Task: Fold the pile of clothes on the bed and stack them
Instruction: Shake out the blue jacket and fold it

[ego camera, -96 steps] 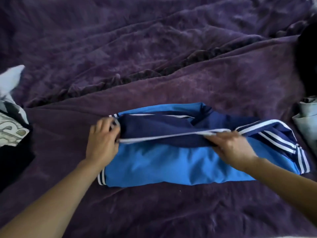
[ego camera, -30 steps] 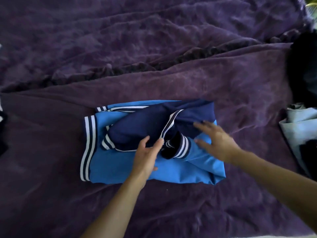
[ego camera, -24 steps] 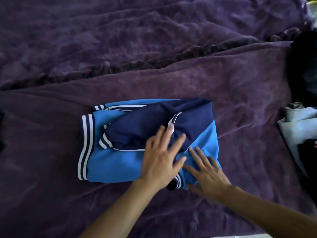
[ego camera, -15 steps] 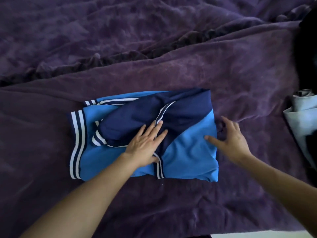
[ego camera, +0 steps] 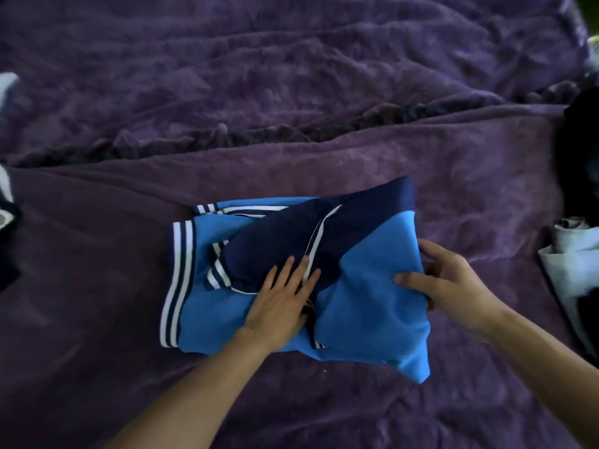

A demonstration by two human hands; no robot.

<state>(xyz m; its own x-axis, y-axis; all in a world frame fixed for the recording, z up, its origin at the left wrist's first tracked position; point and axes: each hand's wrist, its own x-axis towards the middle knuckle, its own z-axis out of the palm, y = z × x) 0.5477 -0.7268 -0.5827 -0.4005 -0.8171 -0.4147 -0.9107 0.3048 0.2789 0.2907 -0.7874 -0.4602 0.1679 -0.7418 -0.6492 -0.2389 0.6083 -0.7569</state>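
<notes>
A partly folded blue track jacket (ego camera: 366,306) with white stripes lies mid-bed on a purple blanket (ego camera: 291,92). The left hand (ego camera: 280,303) presses flat, fingers straight, on its middle. The right hand (ego camera: 453,286) grips its right edge, thumb on top. Pale folded clothing (ego camera: 570,254) sits far right.

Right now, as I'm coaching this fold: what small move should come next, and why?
Probably carry the right edge leftward over the middle. The right hand grips the blue jacket there, thumb on top; the left hand presses flat at centre.
</notes>
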